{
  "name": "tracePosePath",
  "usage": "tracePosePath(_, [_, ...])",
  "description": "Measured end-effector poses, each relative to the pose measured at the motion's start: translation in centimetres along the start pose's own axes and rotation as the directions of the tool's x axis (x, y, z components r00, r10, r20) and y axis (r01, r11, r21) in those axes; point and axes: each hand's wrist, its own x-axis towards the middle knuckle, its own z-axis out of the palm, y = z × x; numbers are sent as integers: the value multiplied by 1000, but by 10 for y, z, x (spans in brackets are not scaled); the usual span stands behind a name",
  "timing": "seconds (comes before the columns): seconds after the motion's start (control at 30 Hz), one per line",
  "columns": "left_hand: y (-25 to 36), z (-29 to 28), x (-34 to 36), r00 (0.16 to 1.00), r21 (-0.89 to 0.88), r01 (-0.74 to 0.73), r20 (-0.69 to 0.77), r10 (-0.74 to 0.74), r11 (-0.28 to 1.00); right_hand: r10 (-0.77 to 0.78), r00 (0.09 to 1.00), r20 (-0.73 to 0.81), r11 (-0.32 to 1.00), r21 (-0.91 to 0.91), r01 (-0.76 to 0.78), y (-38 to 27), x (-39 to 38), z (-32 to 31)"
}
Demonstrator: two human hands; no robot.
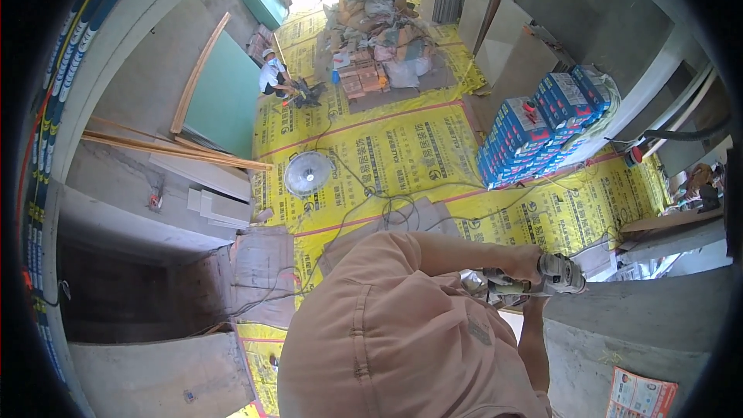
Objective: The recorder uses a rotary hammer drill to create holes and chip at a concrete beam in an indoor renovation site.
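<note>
A tan-sleeved arm crosses the lower middle to my left hand, its fingers wrapped on a grey-and-green power tool at the right. A second forearm rises from below to the tool; my right hand is at its underside, with fingers hidden. The tool is beside a grey concrete edge. A large expanse of tan shirt fills the bottom middle.
Far below, yellow floor covering carries cables and a fan. A co-worker crouches at upper left. A debris pile, stacked blue boxes and leaning green boards surround the floor. Pipes run along the left.
</note>
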Motion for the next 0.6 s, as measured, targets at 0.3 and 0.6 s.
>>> tracePosePath(0.3, [-3,0,-2,1000,3,-18,-10,18,1000,-86,996,-13,996,-41,85,7,10,-2])
tracePosePath(0.6, [-19,3,4,995,59,-93,-14,94,994,-49,997,54,998,-47,52,16,22,-12])
